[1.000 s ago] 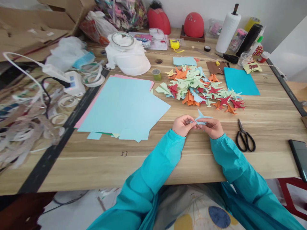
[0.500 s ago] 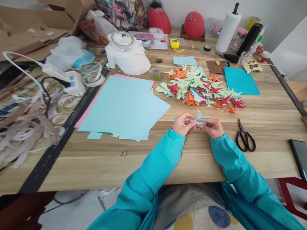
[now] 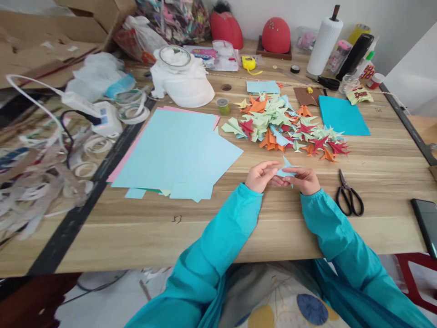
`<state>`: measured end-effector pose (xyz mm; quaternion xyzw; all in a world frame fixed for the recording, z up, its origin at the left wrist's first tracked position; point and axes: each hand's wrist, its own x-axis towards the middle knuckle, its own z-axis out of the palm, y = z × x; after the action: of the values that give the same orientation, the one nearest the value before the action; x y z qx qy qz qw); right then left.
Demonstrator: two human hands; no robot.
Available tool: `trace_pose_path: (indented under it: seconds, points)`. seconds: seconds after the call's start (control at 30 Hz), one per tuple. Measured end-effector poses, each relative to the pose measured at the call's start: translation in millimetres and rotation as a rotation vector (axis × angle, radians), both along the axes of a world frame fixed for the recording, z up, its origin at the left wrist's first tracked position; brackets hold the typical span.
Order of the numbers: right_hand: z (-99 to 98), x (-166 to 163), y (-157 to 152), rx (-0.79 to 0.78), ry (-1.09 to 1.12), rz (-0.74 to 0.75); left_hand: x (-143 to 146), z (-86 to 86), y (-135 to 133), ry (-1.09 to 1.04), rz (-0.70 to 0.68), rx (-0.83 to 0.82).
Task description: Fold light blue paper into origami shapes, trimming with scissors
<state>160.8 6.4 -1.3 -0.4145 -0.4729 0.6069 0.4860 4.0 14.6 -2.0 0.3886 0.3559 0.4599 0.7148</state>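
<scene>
Between my hands, above the table's near side, is a small folded light-blue paper figure (image 3: 287, 171) with pointed tips. My right hand (image 3: 305, 180) pinches it between thumb and fingers. My left hand (image 3: 260, 176) is at its left edge, index finger stretched out and thumb apart from it; its lower fingers lie close under the paper, and whether they touch it is hard to see. Just beyond my hands spreads a heap of similar folded paper figures (image 3: 273, 119) in green, orange, red and blue. Black-handled scissors (image 3: 348, 196) lie to the right of my right hand.
Light-blue paper sheets (image 3: 170, 146) lie stacked at the left. A bright blue sheet (image 3: 343, 116) sits behind the heap, right side. Farther back are a white cap (image 3: 187, 86), a yellow tape measure (image 3: 249, 62) and bottles. A phone (image 3: 426, 223) rests at the right edge.
My left hand's index finger has straightened and its grip on the paper has loosened. The paper figure has shifted slightly right in my right hand.
</scene>
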Motion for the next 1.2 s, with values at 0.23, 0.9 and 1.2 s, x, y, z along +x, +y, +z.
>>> trace_pose_path:
  seconds: [0.23,0.9,1.2]
  points:
    - [-4.7,-3.1,-0.8,0.030,0.006,0.044,6.5,-5.0,-1.0,0.138,0.093,0.096]
    - [-7.2,-3.9,-3.4,0.072,-0.037,0.065,2.5,-2.5,2.0,0.069,0.012,-0.012]
    - [-4.6,-3.4,-3.6,0.037,-0.015,0.091,1.3,-10.9,4.2,0.006,-0.031,-0.077]
